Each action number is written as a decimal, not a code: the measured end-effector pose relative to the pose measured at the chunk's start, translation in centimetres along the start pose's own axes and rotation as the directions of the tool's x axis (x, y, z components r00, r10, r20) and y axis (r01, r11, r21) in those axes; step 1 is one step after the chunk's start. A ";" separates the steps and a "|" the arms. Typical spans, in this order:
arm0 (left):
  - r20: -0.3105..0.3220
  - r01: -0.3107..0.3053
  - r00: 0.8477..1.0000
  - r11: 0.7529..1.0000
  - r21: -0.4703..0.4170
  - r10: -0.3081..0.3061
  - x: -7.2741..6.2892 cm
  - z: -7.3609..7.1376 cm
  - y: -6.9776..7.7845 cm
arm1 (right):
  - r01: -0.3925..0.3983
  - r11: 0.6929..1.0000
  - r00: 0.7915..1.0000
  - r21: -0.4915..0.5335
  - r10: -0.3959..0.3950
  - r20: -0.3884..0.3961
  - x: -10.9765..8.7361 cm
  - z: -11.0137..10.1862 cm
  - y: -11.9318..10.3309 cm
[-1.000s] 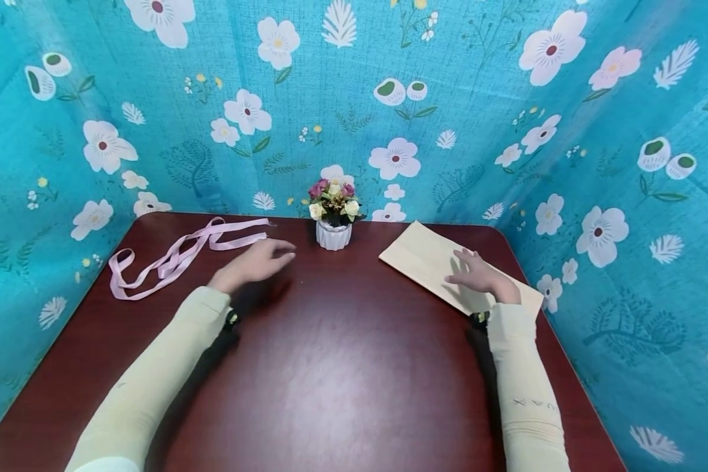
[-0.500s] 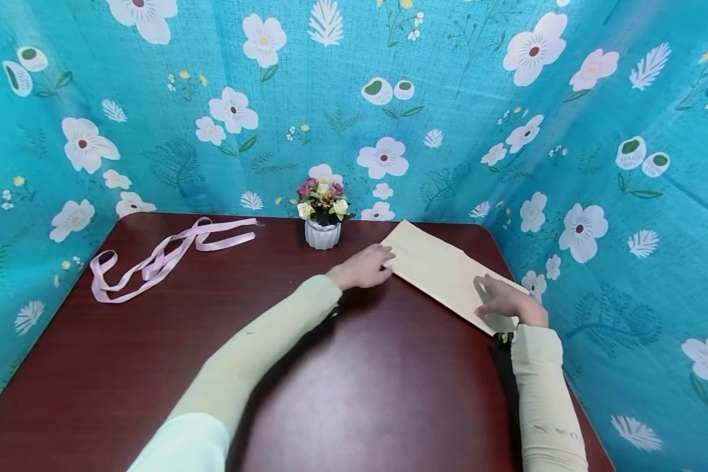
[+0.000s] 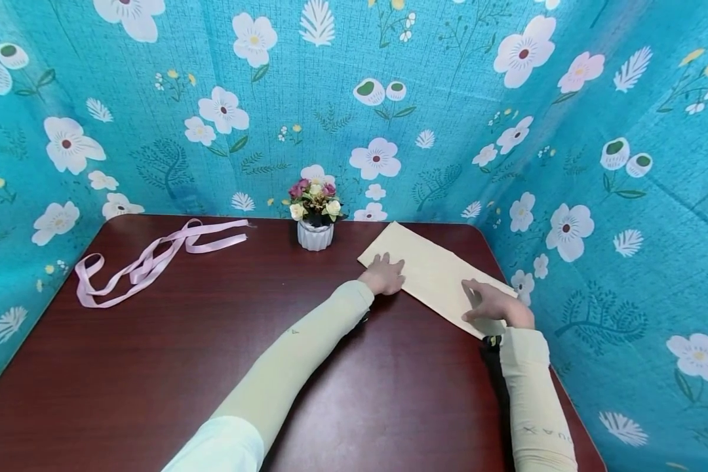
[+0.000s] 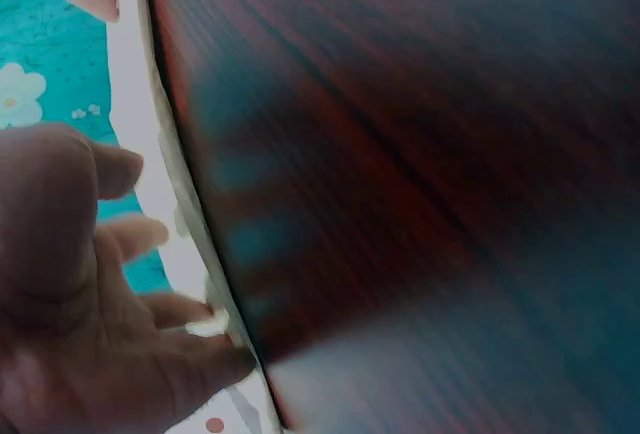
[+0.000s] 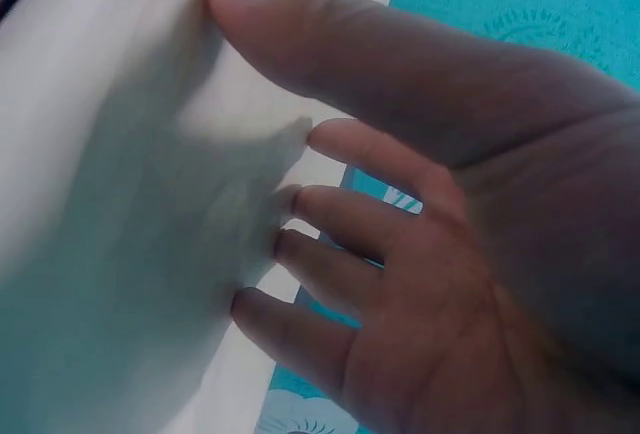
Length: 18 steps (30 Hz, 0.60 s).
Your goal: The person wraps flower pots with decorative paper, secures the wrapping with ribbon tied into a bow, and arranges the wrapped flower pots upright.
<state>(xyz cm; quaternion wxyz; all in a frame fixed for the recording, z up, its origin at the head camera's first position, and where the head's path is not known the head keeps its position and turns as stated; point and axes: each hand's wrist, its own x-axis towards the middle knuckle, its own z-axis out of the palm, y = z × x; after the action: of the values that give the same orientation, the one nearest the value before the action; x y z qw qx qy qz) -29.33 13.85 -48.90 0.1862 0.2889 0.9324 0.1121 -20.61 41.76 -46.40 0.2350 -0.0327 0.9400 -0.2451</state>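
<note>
Cream paper sheet (image 3: 433, 272): flat on the surface's far right, long axis diagonal. Left hand (image 3: 385, 275) rests on its near-left edge, fingers straight; right hand (image 3: 495, 303) presses its near-right end, fingers spread.

A flat cream paper bag (image 3: 433, 274) lies diagonally at the table's far right corner.

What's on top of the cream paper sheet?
Both hands: left hand at its near-left edge, right hand near its right end. The sheet hides the table beneath.
</note>
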 end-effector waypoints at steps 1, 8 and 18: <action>-0.006 0.030 1.000 0.999 -0.014 -0.030 -0.1 0.0 0.1 | 0.007 1.000 1.000 -0.005 -0.007 0.001 -0.1 0.1 -0.2; -0.004 0.148 0.989 0.987 -0.065 -0.149 -0.9 -0.2 0.5 | 0.023 1.000 1.000 -0.014 -0.023 -0.004 -0.4 1.1 -1.6; -0.013 0.189 0.982 0.982 -0.003 -0.189 -1.2 -0.7 -0.2 | -0.001 0.983 1.000 -0.183 0.000 -0.008 -0.8 2.5 -4.3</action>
<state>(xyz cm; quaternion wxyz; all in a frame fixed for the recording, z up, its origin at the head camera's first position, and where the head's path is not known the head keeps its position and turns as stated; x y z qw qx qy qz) -28.77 12.91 -48.02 0.1902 0.1981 0.9567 0.0965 -18.98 37.04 -45.98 0.2274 -0.0529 0.9595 -0.1578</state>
